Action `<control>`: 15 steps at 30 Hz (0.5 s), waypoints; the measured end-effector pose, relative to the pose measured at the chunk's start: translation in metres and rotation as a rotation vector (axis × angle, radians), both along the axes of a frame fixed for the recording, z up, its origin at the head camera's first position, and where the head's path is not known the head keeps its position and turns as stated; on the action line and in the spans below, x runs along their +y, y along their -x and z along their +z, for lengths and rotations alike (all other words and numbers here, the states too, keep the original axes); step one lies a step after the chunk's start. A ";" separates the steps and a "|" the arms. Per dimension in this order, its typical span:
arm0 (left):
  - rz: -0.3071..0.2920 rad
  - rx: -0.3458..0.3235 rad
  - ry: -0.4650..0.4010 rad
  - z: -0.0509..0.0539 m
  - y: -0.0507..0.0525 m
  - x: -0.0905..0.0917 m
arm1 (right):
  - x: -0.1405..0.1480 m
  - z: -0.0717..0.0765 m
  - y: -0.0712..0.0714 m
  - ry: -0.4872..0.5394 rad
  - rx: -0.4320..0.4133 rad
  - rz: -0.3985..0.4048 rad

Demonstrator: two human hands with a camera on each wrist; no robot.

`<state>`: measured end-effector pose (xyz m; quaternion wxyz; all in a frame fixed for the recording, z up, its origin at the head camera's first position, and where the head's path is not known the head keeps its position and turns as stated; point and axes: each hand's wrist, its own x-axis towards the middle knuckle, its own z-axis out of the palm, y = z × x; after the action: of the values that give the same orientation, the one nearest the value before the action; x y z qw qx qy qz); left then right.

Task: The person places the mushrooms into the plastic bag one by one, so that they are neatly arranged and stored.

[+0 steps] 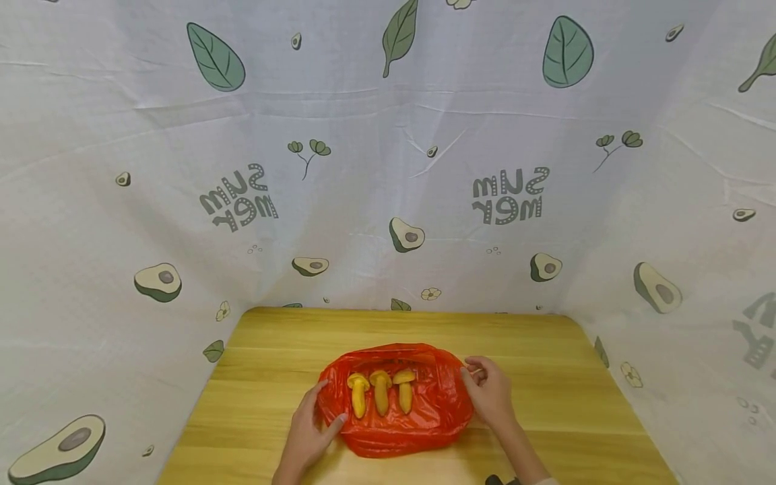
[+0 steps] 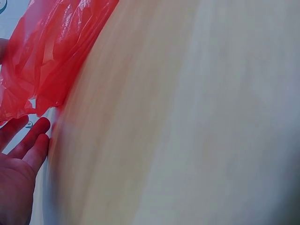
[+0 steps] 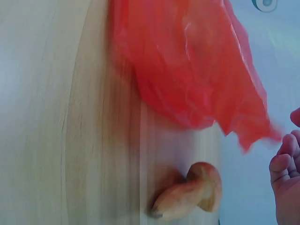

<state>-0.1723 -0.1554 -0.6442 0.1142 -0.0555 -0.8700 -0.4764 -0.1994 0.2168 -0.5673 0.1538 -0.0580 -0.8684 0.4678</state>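
A crumpled red plastic bag lies on the wooden table, with three yellow mushrooms in a row within its outline, caps toward the back. At the bag's left end is my left hand, thumb and fingers spread along its edge. In the left wrist view the fingers extend loosely just below the bag. My right hand is at the opposite end, fingers loosely bent. In the right wrist view its fingertips are beside a blurred corner of the bag; one mushroom shows on the table.
A pale curtain printed with leaves and avocados surrounds the wooden table at the back and both sides. A small dark object shows at the bottom edge, near the right forearm.
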 end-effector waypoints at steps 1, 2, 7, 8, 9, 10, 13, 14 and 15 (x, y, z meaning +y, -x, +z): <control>0.001 0.004 -0.001 0.000 0.000 0.000 | 0.002 0.000 -0.001 -0.004 -0.004 -0.006; 0.001 0.007 -0.003 0.001 0.000 0.000 | 0.004 0.000 -0.001 -0.008 -0.007 -0.011; 0.002 0.012 -0.012 0.001 -0.001 0.001 | 0.017 -0.003 -0.005 -0.016 -0.006 -0.016; 0.002 0.014 -0.013 0.001 -0.001 0.001 | 0.020 -0.005 -0.005 -0.021 -0.001 -0.014; 0.002 0.016 -0.012 0.001 -0.001 0.001 | 0.022 -0.007 -0.006 -0.025 0.005 -0.014; 0.003 0.019 -0.011 0.000 -0.001 0.001 | 0.025 -0.009 -0.007 -0.032 0.014 -0.014; 0.003 0.029 -0.005 0.000 -0.001 0.000 | 0.032 -0.017 -0.009 -0.062 0.029 -0.012; 0.004 0.031 -0.003 0.000 0.000 0.000 | 0.035 -0.020 -0.010 -0.072 0.028 -0.011; 0.004 0.032 -0.002 -0.001 0.000 0.000 | 0.037 -0.022 -0.010 -0.083 0.026 -0.011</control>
<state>-0.1719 -0.1555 -0.6447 0.1291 -0.0611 -0.8678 -0.4759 -0.1889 0.2539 -0.5895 0.1699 -0.0502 -0.8847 0.4312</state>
